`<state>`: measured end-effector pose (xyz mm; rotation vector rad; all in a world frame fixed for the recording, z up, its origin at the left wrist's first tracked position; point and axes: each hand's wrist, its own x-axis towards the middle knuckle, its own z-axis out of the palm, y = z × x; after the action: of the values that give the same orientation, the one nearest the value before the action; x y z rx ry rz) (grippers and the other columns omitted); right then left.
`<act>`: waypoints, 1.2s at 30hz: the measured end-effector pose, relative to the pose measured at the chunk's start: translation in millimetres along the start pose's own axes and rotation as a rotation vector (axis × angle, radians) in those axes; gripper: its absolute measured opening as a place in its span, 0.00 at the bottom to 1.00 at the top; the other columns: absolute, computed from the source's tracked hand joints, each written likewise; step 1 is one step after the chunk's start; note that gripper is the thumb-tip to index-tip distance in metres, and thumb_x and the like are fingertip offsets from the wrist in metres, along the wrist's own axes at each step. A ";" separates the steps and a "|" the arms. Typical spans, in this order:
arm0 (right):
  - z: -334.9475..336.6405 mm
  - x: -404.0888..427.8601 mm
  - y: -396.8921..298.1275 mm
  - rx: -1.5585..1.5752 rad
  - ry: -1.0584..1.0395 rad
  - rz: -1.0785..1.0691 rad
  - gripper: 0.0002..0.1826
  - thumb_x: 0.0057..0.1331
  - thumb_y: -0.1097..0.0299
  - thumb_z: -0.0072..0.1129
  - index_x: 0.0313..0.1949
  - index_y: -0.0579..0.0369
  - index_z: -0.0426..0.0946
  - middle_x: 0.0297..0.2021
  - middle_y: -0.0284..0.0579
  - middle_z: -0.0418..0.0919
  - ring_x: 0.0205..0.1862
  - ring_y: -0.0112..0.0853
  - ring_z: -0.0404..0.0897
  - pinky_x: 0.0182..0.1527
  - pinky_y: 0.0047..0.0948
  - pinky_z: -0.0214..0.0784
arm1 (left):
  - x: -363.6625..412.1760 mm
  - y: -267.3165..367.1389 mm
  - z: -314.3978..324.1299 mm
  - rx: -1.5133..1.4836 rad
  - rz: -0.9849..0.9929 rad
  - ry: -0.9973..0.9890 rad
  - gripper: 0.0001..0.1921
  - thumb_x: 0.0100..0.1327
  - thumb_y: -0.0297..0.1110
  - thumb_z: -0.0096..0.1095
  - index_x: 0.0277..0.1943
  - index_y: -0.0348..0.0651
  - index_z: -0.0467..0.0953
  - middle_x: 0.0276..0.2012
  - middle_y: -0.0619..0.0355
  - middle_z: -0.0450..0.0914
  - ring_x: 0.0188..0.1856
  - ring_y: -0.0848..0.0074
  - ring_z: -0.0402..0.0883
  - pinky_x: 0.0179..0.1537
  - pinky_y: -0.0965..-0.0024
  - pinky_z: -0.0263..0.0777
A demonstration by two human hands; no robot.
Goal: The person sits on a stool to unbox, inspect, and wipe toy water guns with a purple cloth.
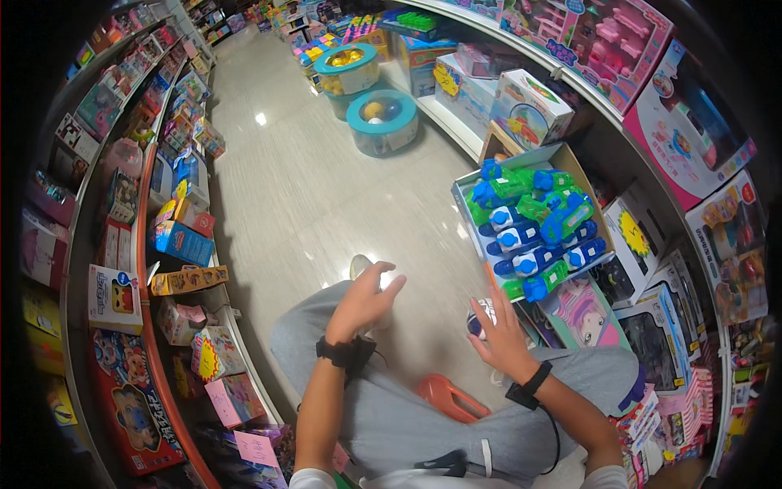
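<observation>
My left hand (369,296) is held above my left knee with its fingers apart and nothing in it. Nothing is in my right hand (502,336) either; its fingers are spread over a dark shoe with white markings (484,313). Just beyond the right hand, a shallow cardboard box (469,229) is piled with blue and green plastic toys (568,217). White-and-navy pieces (516,238) lie in rows among them. A flat box with a cartoon face (583,315) sits against its near side. Between my legs is an orange plastic object (449,397) with a long slot, partly hidden.
Shelves of boxed toys line both sides of the aisle, the left one with an orange edge (146,244). Two turquoise-lidded tubs (383,137) (345,64) stand ahead on the shiny tiled floor (275,171). Boxed toys (650,342) crowd my right knee.
</observation>
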<state>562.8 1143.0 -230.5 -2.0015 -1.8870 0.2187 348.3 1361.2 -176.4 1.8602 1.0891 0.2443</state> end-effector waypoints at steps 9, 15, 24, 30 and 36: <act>40.4 -38.2 -11.1 -0.049 -0.357 -0.126 0.44 0.60 0.63 0.65 0.74 0.40 0.54 0.76 0.55 0.43 0.75 0.55 0.50 0.69 0.58 0.52 | -2.3 -5.9 0.6 0.046 0.127 0.097 0.26 0.69 0.47 0.60 0.59 0.33 0.72 0.53 0.43 0.80 0.52 0.60 0.80 0.51 0.62 0.74; 132.1 -71.4 43.8 -0.307 -0.318 -0.369 0.39 0.63 0.67 0.59 0.73 0.32 0.55 0.77 0.45 0.44 0.76 0.47 0.51 0.68 0.59 0.55 | 3.0 5.4 5.9 -0.005 0.085 0.025 0.28 0.69 0.47 0.59 0.61 0.31 0.70 0.57 0.36 0.75 0.49 0.55 0.79 0.54 0.62 0.71; 114.1 -66.3 56.9 0.096 -0.292 0.269 0.31 0.60 0.71 0.62 0.63 0.49 0.63 0.60 0.59 0.62 0.61 0.56 0.68 0.52 0.51 0.73 | -0.7 4.9 6.2 0.028 0.083 0.019 0.26 0.70 0.46 0.59 0.60 0.32 0.71 0.54 0.43 0.78 0.56 0.55 0.78 0.50 0.60 0.74; 119.4 -65.2 55.6 0.044 -0.357 0.303 0.25 0.58 0.70 0.64 0.53 0.58 0.67 0.51 0.57 0.67 0.53 0.54 0.74 0.48 0.51 0.75 | -5.6 5.7 0.4 -0.024 0.057 0.046 0.27 0.70 0.46 0.60 0.62 0.34 0.70 0.56 0.42 0.78 0.60 0.54 0.76 0.48 0.62 0.75; 117.1 -37.8 90.4 0.053 -0.343 0.555 0.53 0.51 0.65 0.75 0.71 0.54 0.49 0.64 0.64 0.57 0.62 0.60 0.66 0.58 0.50 0.70 | -2.7 15.6 2.8 0.020 -0.008 -0.055 0.25 0.70 0.45 0.60 0.62 0.35 0.70 0.57 0.42 0.76 0.60 0.54 0.76 0.51 0.60 0.76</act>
<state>600.5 1122.8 -377.1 -2.5338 -1.4243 0.7944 357.3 1354.8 -164.7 1.8697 1.0648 0.1772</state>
